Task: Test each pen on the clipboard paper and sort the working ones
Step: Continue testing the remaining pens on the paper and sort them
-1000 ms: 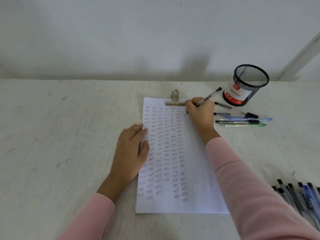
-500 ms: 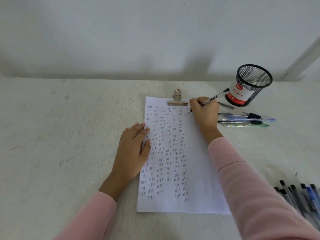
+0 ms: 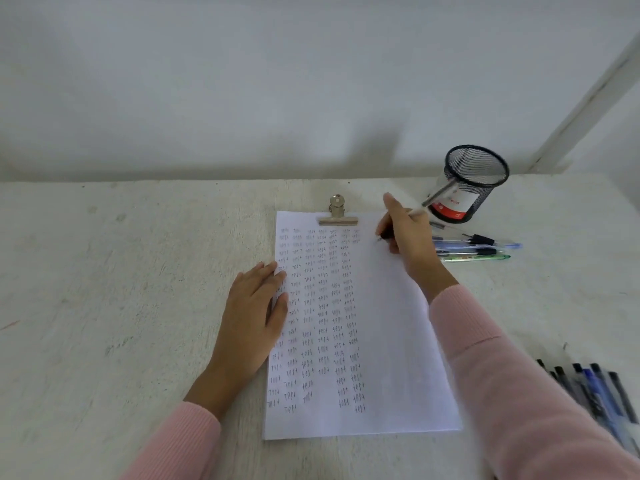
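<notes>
The clipboard paper (image 3: pixel 388 323) lies in the middle of the table, its left part filled with columns of small written marks, held by a metal clip (image 3: pixel 337 216) at the top. My left hand (image 3: pixel 252 317) rests flat on the paper's left edge. My right hand (image 3: pixel 407 233) grips a pen (image 3: pixel 436 195) near the paper's top right, tip down at the blank part, index finger lifted. Several pens (image 3: pixel 474 249) lie side by side just right of that hand. A black mesh pen cup (image 3: pixel 467 185) stands behind them.
Another group of several capped pens (image 3: pixel 595 393) lies at the table's lower right, partly behind my right sleeve. A white wall runs along the table's far edge, with a slanted white bar (image 3: pixel 588 98) at the upper right.
My right hand with the pen has shifted right along the paper's top, off the written columns onto the blank part. The index finger has lifted. My left hand has stayed in place.
</notes>
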